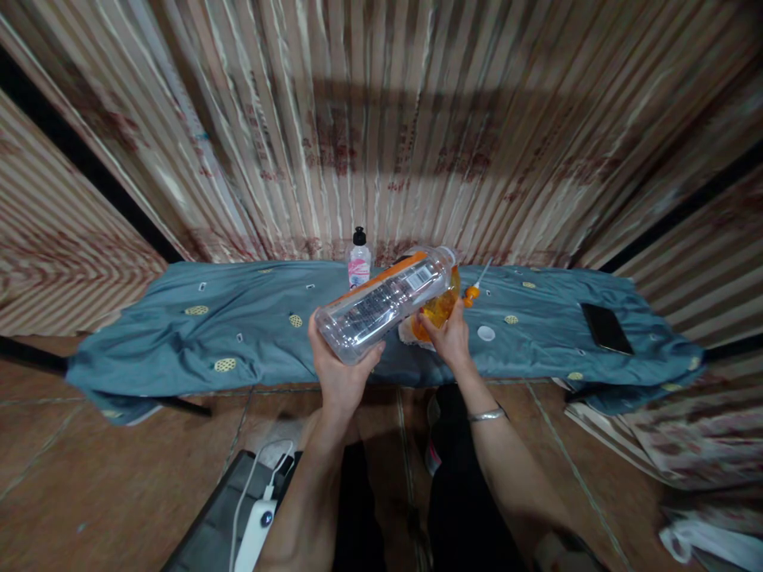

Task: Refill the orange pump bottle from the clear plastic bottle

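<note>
My left hand is wrapped around the base end of a large clear plastic bottle with an orange-edged label. The bottle is tilted, its neck up and to the right, above an amber bottle. My right hand grips that amber bottle, whose mouth is partly hidden behind the clear one. Under it lies a pale, crumpled cloth or tissue. An orange pump top with a whitish tube rests just to the right. Nearer my right wrist is a round white cap or disc.
A small clear bottle with a black cap and pink label stands behind. A black phone lies at the right of the cloth-covered bench. Curtains hang close around it. A white device with a cable is at lower left.
</note>
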A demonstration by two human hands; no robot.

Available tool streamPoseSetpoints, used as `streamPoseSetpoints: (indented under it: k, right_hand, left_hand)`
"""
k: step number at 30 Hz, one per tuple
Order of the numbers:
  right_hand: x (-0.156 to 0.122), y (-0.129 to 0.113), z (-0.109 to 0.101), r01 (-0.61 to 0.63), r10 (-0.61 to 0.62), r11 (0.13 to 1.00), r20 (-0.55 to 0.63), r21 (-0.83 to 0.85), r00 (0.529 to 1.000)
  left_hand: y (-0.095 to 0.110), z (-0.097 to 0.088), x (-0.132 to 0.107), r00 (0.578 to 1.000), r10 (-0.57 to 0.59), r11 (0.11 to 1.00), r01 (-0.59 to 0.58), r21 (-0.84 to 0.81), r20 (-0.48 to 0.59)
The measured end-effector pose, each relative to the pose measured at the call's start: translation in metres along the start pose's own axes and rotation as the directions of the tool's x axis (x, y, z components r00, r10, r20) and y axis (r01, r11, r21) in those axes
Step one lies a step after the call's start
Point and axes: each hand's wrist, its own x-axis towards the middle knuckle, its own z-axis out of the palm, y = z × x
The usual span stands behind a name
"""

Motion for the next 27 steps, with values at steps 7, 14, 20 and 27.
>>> streamPoseSetpoints:
  k: [7,14,20,27]
  right_hand:
    - [0.0001,0.0017,-0.002,-0.019,0.019,1.0,0.013,0.002,1.0]
    - [-0.0015,0.0005,-0.003,-0.02,0.02,1.0,0.008,0.004,1.0]
    - [-0.0023,0.0013,-0.0026,-0.02,0.02,1.0,-0.004,-0.001,1.0]
    - [-0.0006,0.0068,-0.0005,-0.033,0.033,0.999,-0.008,-0.007,0.999]
  left_hand:
    - [0.0013,0.0019,-0.0006,1.0,-0.015,1.0,0.015,0.004,-0.005]
    - [0.0024,0.0038,-0.0014,1.0,0.008,1.0,-0.009,-0.011,-0.011]
    - [0.0033,0.0028,-0.0001,0.999,0.032,0.999,-0.032,0.022,-0.011]
    - [0.0015,0.0036,0.002,1.0,0.021,1.0,-0.021,0.019,0.0]
